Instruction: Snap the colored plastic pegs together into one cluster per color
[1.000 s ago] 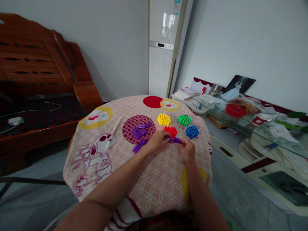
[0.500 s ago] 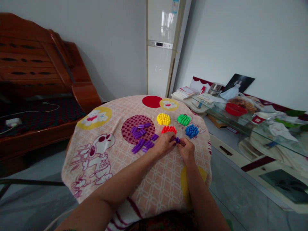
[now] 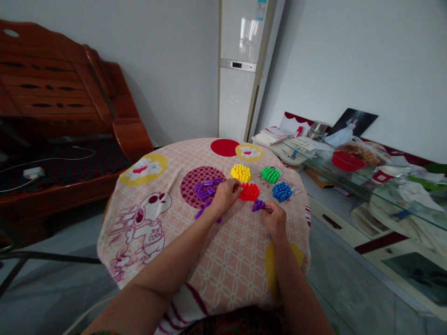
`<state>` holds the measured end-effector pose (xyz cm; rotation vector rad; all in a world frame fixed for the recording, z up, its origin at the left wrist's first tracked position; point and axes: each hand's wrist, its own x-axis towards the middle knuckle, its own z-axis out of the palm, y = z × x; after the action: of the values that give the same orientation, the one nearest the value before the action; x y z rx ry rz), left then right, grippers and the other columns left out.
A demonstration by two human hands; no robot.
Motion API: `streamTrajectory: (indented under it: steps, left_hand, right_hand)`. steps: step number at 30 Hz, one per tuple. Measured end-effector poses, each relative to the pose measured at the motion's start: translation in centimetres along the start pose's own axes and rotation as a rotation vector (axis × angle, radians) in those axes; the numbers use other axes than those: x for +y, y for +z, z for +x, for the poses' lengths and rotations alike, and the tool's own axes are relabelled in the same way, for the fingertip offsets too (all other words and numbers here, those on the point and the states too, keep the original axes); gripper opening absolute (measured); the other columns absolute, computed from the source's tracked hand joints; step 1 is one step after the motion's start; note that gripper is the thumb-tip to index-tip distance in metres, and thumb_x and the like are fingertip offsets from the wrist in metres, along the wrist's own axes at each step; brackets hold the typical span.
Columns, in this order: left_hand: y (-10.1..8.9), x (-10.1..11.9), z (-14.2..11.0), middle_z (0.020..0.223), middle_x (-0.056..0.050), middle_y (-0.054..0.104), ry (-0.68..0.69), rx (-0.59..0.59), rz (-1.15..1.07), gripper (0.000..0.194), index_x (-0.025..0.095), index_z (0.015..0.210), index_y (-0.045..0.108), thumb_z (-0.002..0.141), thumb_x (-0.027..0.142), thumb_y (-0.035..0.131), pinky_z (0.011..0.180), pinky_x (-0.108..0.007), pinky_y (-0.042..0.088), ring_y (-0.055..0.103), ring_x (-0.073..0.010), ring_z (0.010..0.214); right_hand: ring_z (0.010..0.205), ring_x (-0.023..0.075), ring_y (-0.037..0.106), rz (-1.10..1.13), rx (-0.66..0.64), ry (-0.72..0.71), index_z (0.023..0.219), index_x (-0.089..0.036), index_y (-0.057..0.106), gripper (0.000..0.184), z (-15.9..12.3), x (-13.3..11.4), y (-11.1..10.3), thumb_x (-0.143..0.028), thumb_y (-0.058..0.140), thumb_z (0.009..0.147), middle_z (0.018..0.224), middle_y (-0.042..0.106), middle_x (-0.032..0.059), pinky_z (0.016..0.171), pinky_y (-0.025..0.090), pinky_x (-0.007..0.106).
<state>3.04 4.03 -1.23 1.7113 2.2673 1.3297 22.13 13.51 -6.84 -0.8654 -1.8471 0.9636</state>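
A small cluster of upright purple plastic pegs (image 3: 257, 205) stands on the tablecloth, with the fingertips of my right hand (image 3: 274, 217) closed on its right side. My left hand (image 3: 226, 194) is over the cloth between the loose purple pegs (image 3: 205, 190) and the red peg cluster (image 3: 249, 191), its fingers bent and slightly apart, with nothing visible in them. The loose purple pegs lie in small groups on the dark checked circle; my left hand and forearm partly hide some of them.
Yellow (image 3: 240, 173), green (image 3: 270, 174) and blue peg clusters (image 3: 282, 191) stand beyond my hands on the round table's cloth (image 3: 230, 260). A cluttered glass-topped cabinet (image 3: 335, 177) is at the right. A wooden bench (image 3: 52, 102) is at the left.
My left hand has come away from the purple cluster and moved left, past the red cluster. My right hand remains at the purple cluster, which now shows more fully. The view has shifted slightly.
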Motion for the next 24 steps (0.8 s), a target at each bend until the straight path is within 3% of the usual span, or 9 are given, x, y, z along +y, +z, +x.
streamTrajectory:
  steps: [5,8,15,19,24]
  left_hand:
    - [-3.2,-5.7,1.0,0.106,-0.012,0.072,-0.204,0.091,0.323,0.025,0.015,0.102,0.071,0.083,0.016,0.055,0.089,-0.032,0.047,0.064,-0.0244,0.099]
    - [-4.2,-7.8,0.8,0.107,-0.013,0.073,-0.303,0.022,0.428,0.026,0.016,0.104,0.072,0.084,0.019,0.056,0.090,-0.034,0.047,0.064,-0.0274,0.102]
    - [-4.7,-7.7,0.6,0.096,-0.011,0.073,-0.291,-0.021,0.455,0.022,0.017,0.096,0.074,0.085,0.026,0.058,0.085,-0.031,0.045,0.065,-0.0249,0.093]
    - [-5.2,-6.7,1.2,0.081,-0.008,0.071,-0.279,0.039,0.174,0.027,0.015,0.086,0.072,0.090,0.029,0.049,0.074,-0.028,0.046,0.063,-0.0206,0.079]
    - [-4.8,-5.0,1.2,0.070,-0.005,0.065,-0.491,-0.016,-0.665,0.031,0.014,0.085,0.065,0.094,0.035,0.044,0.056,-0.024,0.047,0.058,-0.0142,0.060]
  right_hand:
    - [0.063,0.0202,0.066,-0.023,0.007,0.000,0.079,-0.019,0.070,0.021,0.1,0.3,0.0,-0.027,0.058,0.063,0.071,0.072,0.0038,0.062,0.053,0.031]
    - [0.063,0.0203,0.065,-0.028,0.005,0.004,0.079,-0.019,0.070,0.022,0.2,0.4,-0.1,-0.027,0.058,0.063,0.072,0.072,0.0045,0.062,0.052,0.032]
    - [0.064,0.0205,0.066,0.001,0.003,0.004,0.079,-0.019,0.070,0.021,0.1,0.3,0.0,-0.028,0.059,0.064,0.073,0.073,0.0048,0.064,0.053,0.032]
    - [0.065,0.0205,0.066,-0.010,0.013,0.003,0.079,-0.020,0.070,0.020,0.1,0.5,0.0,-0.029,0.060,0.064,0.073,0.072,0.0042,0.064,0.053,0.032]
    - [0.063,0.0205,0.065,-0.012,0.006,0.014,0.078,-0.020,0.069,0.020,0.1,0.5,0.0,-0.029,0.060,0.064,0.072,0.072,0.0040,0.063,0.053,0.032]
